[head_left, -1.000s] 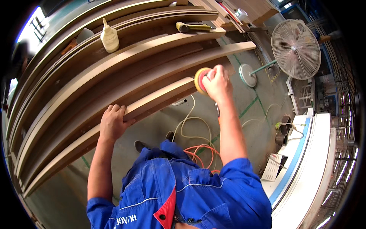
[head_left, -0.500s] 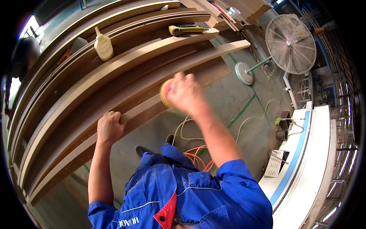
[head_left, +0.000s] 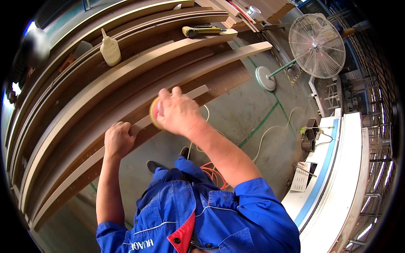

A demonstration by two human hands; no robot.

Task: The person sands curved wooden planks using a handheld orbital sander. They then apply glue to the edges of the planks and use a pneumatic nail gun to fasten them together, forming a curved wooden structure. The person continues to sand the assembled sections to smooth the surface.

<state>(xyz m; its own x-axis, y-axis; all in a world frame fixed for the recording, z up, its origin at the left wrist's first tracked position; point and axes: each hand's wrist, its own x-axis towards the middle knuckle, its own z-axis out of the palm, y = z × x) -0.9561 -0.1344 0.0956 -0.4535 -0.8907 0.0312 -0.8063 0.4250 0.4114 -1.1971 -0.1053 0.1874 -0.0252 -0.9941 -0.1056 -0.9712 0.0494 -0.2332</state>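
Observation:
A long, narrow strip of wood [head_left: 80, 170] crosses the stack of boards nearest me. My left hand [head_left: 119, 139] is closed over this strip near its middle, fingers curled around its far edge. Further right along the same strip, my right hand [head_left: 179, 110] grips a round palm sander [head_left: 154, 113], yellow at the rim and red inside. The sander meets the strip, though its contact face is hidden. To the right of it, the bare end of the strip [head_left: 198, 91] shows.
Long boards [head_left: 139, 63] lie in rows beyond my hands. On them rest a glue bottle [head_left: 110, 49] and a yellow-black utility knife [head_left: 202, 30]. A standing fan [head_left: 316, 46] is at far right, and a pale hose [head_left: 265, 139] and orange hose [head_left: 215, 173] lie on the floor.
My right hand and the sander have moved left along the strip, closer to my left hand, uncovering the strip's right end. My left hand keeps its grip.

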